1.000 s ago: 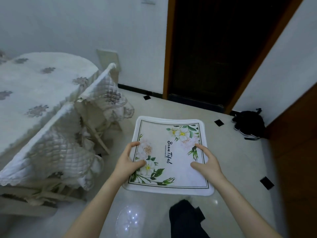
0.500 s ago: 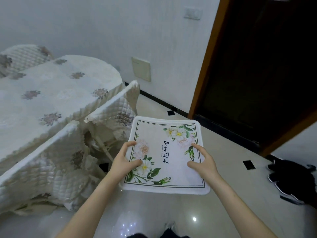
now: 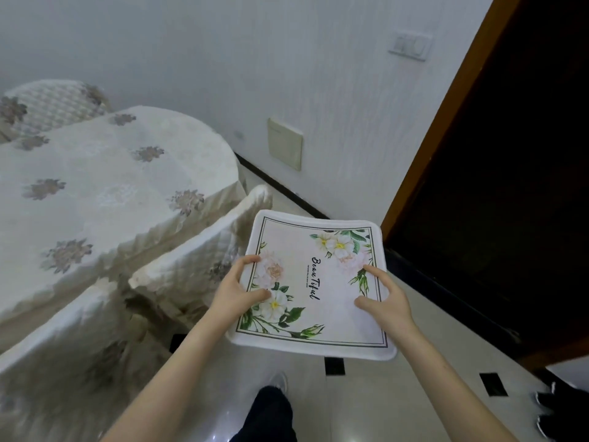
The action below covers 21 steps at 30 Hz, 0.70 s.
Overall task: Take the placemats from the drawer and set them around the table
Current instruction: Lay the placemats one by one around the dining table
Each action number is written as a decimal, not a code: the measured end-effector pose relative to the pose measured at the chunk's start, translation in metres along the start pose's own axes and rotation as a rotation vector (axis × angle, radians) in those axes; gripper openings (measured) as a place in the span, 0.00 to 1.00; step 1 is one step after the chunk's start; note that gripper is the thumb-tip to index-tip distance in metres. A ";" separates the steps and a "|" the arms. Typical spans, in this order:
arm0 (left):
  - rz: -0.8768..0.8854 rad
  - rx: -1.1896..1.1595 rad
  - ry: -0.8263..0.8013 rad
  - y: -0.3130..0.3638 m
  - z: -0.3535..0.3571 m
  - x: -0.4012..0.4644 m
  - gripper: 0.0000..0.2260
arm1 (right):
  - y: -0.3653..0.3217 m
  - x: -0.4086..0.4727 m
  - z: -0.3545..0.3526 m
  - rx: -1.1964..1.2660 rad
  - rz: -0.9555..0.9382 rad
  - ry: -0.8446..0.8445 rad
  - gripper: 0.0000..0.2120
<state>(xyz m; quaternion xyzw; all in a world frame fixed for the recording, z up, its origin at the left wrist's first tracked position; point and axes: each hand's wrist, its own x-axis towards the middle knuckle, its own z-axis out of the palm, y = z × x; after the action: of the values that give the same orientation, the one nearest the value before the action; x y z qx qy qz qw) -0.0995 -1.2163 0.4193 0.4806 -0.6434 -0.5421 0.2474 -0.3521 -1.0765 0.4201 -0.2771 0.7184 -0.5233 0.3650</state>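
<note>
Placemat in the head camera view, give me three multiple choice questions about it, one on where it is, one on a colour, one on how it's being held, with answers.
1. Where is the placemat?
A. Flat on the table
B. In the air to the right of the table
C. On the floor

2. What colour is its printed lettering?
A. Black
B. Red
C. Gold

3. How is it held?
A. By the left hand only
B. By both hands
C. By neither hand

Answers: 1 B, since it sits above the floor, beside the cloth-covered table and a covered chair. 2 A, as the script reads dark black on the pale mat. 3 B, because the left hand grips its left edge and the right hand its right.
</note>
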 end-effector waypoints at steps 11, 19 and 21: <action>0.059 -0.017 -0.057 0.079 0.002 0.208 0.26 | -0.073 0.180 0.002 0.010 -0.034 0.082 0.29; 0.018 -0.053 -0.033 0.103 0.048 0.332 0.24 | -0.090 0.320 -0.026 0.013 -0.021 0.055 0.31; 0.002 -0.063 -0.009 0.107 0.062 0.365 0.25 | -0.097 0.365 -0.034 -0.005 -0.039 0.028 0.31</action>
<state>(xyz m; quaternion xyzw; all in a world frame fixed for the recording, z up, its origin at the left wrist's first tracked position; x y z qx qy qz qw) -0.3409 -1.5169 0.4277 0.4696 -0.6274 -0.5640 0.2602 -0.5899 -1.3710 0.4332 -0.2843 0.7194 -0.5323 0.3439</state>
